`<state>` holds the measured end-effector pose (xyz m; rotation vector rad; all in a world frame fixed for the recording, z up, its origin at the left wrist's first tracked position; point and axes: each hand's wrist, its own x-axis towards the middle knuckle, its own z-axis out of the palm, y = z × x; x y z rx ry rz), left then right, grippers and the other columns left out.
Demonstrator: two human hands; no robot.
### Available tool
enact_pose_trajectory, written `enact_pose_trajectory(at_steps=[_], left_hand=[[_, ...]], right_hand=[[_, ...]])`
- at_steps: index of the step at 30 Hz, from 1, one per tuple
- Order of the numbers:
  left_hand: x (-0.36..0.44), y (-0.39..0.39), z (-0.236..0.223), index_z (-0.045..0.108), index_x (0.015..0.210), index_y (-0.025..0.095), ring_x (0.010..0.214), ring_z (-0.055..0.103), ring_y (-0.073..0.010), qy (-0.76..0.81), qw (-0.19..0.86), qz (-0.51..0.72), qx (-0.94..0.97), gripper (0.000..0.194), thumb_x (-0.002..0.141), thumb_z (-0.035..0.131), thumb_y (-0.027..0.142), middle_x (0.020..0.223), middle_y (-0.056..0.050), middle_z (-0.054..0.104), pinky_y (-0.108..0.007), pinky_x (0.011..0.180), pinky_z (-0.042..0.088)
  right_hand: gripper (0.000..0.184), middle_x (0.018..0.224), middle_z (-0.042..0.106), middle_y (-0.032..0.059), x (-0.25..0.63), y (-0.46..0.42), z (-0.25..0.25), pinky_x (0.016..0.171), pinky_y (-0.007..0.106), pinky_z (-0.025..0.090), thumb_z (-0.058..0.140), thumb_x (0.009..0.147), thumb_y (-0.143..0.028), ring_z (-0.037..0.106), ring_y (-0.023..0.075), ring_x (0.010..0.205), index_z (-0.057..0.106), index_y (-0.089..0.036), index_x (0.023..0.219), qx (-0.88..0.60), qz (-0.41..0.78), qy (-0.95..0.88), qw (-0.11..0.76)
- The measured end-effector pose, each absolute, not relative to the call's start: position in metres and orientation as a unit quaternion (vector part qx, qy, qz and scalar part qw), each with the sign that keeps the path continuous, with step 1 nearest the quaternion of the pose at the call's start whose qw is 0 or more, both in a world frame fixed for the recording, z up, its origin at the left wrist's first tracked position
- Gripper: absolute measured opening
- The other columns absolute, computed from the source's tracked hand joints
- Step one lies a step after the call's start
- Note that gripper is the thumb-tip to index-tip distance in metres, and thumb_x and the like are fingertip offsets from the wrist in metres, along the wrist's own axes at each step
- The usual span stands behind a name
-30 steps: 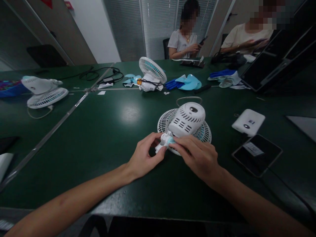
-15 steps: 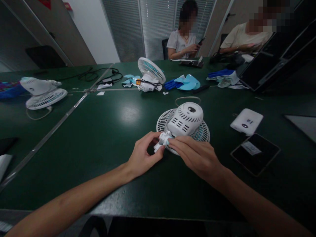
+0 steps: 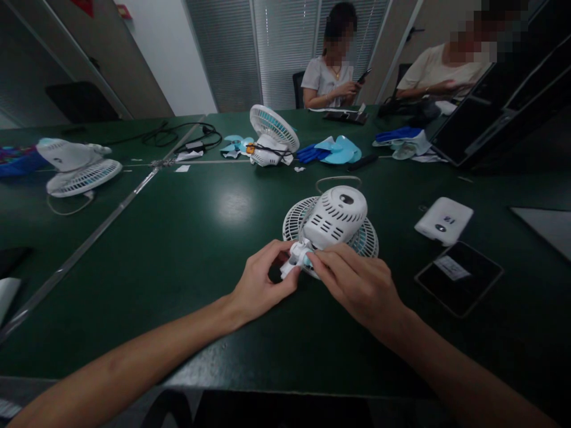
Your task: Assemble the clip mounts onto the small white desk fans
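Note:
A white electric fan (image 3: 336, 214) lies grille-down on the green table, its slotted motor housing facing up. At its near end sticks out a white clip-like bracket (image 3: 295, 254) with a light-blue knob (image 3: 307, 257). My left hand (image 3: 263, 276) grips the bracket between thumb and fingers from the left. From the right, my right hand (image 3: 357, 279) pinches the light-blue knob with thumb and fingertips. Part of the bracket and the near rim of the grille are hidden behind my fingers.
Two more white fans, one at the far middle (image 3: 273, 134) and one at the far left (image 3: 82, 169), rest on the green table (image 3: 178, 255). Blue fan blades (image 3: 341, 150), a white box-like device (image 3: 445, 220) and a black tablet-like panel (image 3: 459, 278) lie around. Two people sit across.
Both hands keep their hold on the bracket and knob. My right-hand fingers have curled slightly more at the knob, and the bracket has shifted a little.

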<state>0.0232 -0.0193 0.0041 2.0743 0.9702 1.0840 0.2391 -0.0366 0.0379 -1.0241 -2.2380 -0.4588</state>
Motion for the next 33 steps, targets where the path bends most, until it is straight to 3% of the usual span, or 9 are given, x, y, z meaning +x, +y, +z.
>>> enact_pose_trajectory(at_steps=[2,6,11,15,18,21,27,33], left_hand=[[0.023,-0.019,0.004,0.061,0.127,0.017,0.087,0.063,-0.0159,0.368,0.297,0.408,0.781,0.034,0.093,0.065,0.024,0.104,-0.006,0.067,-0.03,0.081,0.055],[0.022,-0.017,0.005,0.061,0.127,0.016,0.088,0.063,-0.0168,0.382,0.297,0.41,0.773,0.034,0.094,0.064,0.024,0.104,-0.006,0.068,-0.03,0.081,0.055],[0.023,-0.017,0.005,0.062,0.127,0.016,0.085,0.063,-0.0168,0.381,0.282,0.418,0.775,0.034,0.094,0.064,0.025,0.101,-0.007,0.068,-0.03,0.079,0.055],[0.024,-0.018,0.005,0.061,0.127,0.016,0.084,0.063,-0.0165,0.374,0.274,0.422,0.779,0.034,0.094,0.063,0.024,0.1,-0.006,0.067,-0.03,0.078,0.055],[0.023,-0.017,0.005,0.061,0.128,0.016,0.084,0.062,-0.0164,0.375,0.277,0.42,0.778,0.035,0.094,0.064,0.024,0.101,-0.006,0.067,-0.03,0.078,0.055],[0.022,-0.016,0.004,0.06,0.13,0.017,0.086,0.063,-0.0164,0.375,0.284,0.417,0.778,0.036,0.095,0.064,0.024,0.103,-0.006,0.067,-0.03,0.08,0.055],[0.02,-0.015,0.004,0.059,0.13,0.017,0.086,0.063,-0.0164,0.364,0.273,0.414,0.788,0.036,0.094,0.064,0.023,0.103,-0.006,0.067,-0.031,0.08,0.055],[0.018,-0.015,0.004,0.057,0.131,0.017,0.085,0.062,-0.0167,0.347,0.276,0.397,0.804,0.039,0.093,0.065,0.024,0.104,-0.006,0.067,-0.031,0.078,0.054]], right_hand=[[0.009,0.087,0.073,0.0007,0.241,-0.037,0.037,0.054,0.029,0.041,0.062,0.101,-0.02,0.065,0.0107,0.068,0.068,-0.015,0.104,-0.398,-0.17,-0.845,0.315],[0.027,0.103,0.073,0.0032,0.249,-0.035,0.037,0.063,0.028,0.045,0.064,0.099,-0.024,0.068,0.0122,0.08,0.062,-0.016,0.125,-0.352,-0.138,-0.877,0.297],[0.009,0.093,0.073,0.0034,0.249,-0.034,0.037,0.061,0.029,0.042,0.058,0.102,-0.017,0.066,0.0121,0.076,0.067,-0.015,0.105,-0.354,-0.138,-0.876,0.296],[0.018,0.076,0.066,0.0008,0.243,-0.035,0.033,0.055,0.03,0.037,0.056,0.103,-0.022,0.06,0.012,0.062,0.065,-0.016,0.088,-0.388,-0.129,-0.865,0.291],[0.013,0.082,0.069,0.0011,0.248,-0.035,0.033,0.055,0.029,0.039,0.06,0.1,-0.026,0.061,0.0121,0.064,0.067,-0.015,0.103,-0.387,-0.132,-0.864,0.294],[0.025,0.1,0.073,0.0039,0.257,-0.032,0.036,0.064,0.027,0.046,0.059,0.099,-0.016,0.067,0.0135,0.079,0.064,-0.017,0.124,-0.32,-0.149,-0.901,0.252],[0.021,0.096,0.075,0.0075,0.262,-0.024,0.034,0.073,0.026,0.054,0.057,0.099,-0.01,0.07,0.0138,0.081,0.068,-0.01,0.117,-0.24,-0.181,-0.913,0.278],[0.015,0.094,0.075,0.0055,0.26,-0.013,0.04,0.071,0.027,0.054,0.066,0.097,-0.015,0.069,0.0134,0.077,0.068,-0.012,0.111,-0.232,-0.197,-0.901,0.309]])
